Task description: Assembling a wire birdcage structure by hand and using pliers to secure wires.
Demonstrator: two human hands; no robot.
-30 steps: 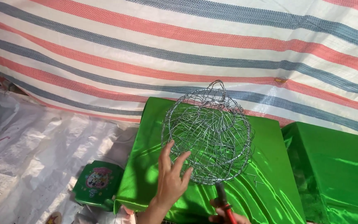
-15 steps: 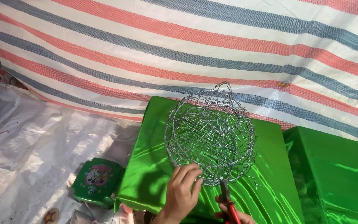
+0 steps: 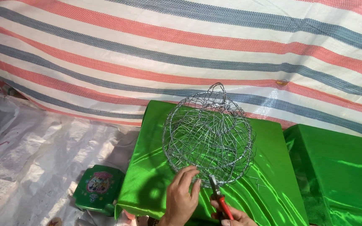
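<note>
wire basket [image 3: 208, 136]: round, woven of thin silver wire in an open mesh, with a small loop at its top edge. it stands tilted on the green satin cloth [image 3: 269, 196] that covers the bench, near the middle of that cloth, its lower rim toward the person.

left hand [image 3: 181, 196]: bare, fingers bent, fingertips touching the wire at the basket's lower rim; grip lightly pinched on a strand there.

right hand [image 3: 233, 217]: mostly cut off by the lower edge of the view; grip closed around the red handles of the pliers.

pliers [image 3: 217, 197]: red handles, dark metal nose, pointing up and away from the person, nose at the basket's lower rim just beside the left fingertips. whether the nose bites a wire i cannot tell.

wire offcut [image 3: 256, 181]: small bent piece lying on the cloth to the right of the basket.

second green-covered block [image 3: 340, 167]: to the right, just beside the bench.

green tin [image 3: 99, 188]: cartoon picture on its lid, on the white plastic sheet [image 3: 30, 167] to the left.

striped tarpaulin [image 3: 181, 50]: red, blue and white, hanging behind.
</note>
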